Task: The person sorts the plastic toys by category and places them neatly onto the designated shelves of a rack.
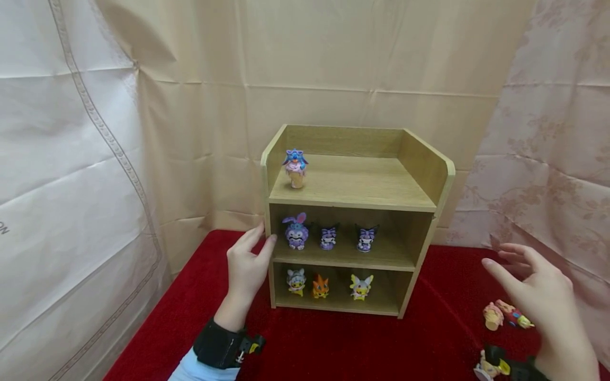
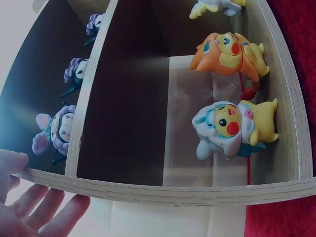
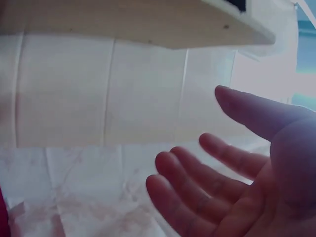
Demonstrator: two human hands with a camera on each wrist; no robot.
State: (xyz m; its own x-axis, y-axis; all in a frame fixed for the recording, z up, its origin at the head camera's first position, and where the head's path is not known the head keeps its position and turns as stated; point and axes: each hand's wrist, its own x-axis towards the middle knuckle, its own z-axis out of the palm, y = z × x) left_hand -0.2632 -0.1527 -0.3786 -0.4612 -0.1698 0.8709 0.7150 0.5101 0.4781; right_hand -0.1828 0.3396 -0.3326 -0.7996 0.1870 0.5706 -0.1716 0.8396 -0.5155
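In the head view, my left hand is at the left side of a small wooden shelf, its thumb right at the front edge. The left wrist view shows the fingers spread along the outer face of the side panel. My right hand hovers off to the right with nothing in it, fingers loosely bent and thumb apart. A blue-and-pink ice-cream-cone figurine stands on the top level. The middle level holds a purple rabbit-eared figurine; an orange-hooded figurine is on the bottom level.
Two purple-bowed figurines share the middle level. Two more yellow-faced figurines are on the bottom. Loose figurines lie by my right hand on the red cloth, one beside that wrist. Beige curtains hang behind.
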